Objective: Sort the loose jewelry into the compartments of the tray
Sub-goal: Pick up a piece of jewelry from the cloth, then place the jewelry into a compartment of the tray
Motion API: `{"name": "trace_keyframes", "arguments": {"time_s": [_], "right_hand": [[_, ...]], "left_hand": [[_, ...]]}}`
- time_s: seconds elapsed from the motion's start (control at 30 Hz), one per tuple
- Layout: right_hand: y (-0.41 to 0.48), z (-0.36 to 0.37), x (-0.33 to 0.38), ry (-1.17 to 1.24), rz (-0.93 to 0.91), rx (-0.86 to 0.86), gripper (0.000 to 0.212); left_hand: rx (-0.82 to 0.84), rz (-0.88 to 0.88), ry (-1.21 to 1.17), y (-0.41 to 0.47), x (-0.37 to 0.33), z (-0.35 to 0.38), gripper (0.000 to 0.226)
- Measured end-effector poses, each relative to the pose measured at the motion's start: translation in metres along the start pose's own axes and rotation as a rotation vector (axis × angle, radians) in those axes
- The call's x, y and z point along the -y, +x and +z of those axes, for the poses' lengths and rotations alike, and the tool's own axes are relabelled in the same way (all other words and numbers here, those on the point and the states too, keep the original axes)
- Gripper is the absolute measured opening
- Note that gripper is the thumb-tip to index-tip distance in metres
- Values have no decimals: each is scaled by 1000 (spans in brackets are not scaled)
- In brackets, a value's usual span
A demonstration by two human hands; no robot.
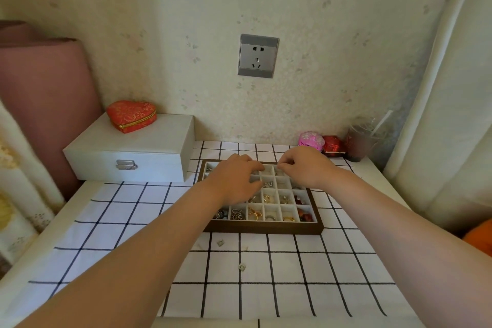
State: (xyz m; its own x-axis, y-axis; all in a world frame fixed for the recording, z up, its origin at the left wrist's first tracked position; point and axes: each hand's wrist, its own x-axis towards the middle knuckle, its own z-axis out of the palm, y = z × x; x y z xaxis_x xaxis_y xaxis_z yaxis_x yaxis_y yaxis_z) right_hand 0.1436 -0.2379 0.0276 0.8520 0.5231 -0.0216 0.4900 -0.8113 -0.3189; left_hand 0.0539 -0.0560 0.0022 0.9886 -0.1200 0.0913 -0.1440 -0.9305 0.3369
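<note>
Checked tablecloth (266, 287) — left hand (237, 181), right hand (306, 168) over tray (266, 229) — loose jewelry (241, 267) near.

Both your hands are over the far half of the tray (266, 229). Your left hand (234, 180) lies across its compartments, fingers loosely bent. Your right hand (303, 168) pinches its fingertips together; what they hold, if anything, is too small to tell. On the checked cloth (292, 287) before the tray lie a far piece (220, 242) and a near piece (241, 267).

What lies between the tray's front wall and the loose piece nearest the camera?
Head view: a small silver piece and a tiny pale one, on checked cloth.
</note>
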Motion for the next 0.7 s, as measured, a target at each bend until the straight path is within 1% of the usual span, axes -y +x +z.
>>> {"name": "trace_keyframes", "arguments": {"time_s": [0.1, 0.23, 0.27, 0.4, 0.5, 0.6, 0.7], "right_hand": [[-16, -4, 20, 16, -76, -15, 22], [-43, -2, 54, -19, -211, 16, 17], [-51, -1, 61, -35, -234, 36, 15], [-76, 5, 80, -111, -331, 127, 11], [-86, 10, 88, -170, -367, 248, 13], [-92, 15, 92, -260, -404, 335, 16], [-97, 22, 93, -272, -406, 362, 17]], "left_hand": [[-29, 39, 5, -14, -4, -7, 38], [-16, 69, -39, -40, -5, -18, 11], [-5, 68, -30, -48, -4, -21, 8], [21, 56, 83, -82, 1, -28, 10], [62, 55, 119, -106, 5, -27, 7], [104, 85, 135, -123, 7, -22, 12], [106, 128, 165, -132, 9, -15, 18]]}}
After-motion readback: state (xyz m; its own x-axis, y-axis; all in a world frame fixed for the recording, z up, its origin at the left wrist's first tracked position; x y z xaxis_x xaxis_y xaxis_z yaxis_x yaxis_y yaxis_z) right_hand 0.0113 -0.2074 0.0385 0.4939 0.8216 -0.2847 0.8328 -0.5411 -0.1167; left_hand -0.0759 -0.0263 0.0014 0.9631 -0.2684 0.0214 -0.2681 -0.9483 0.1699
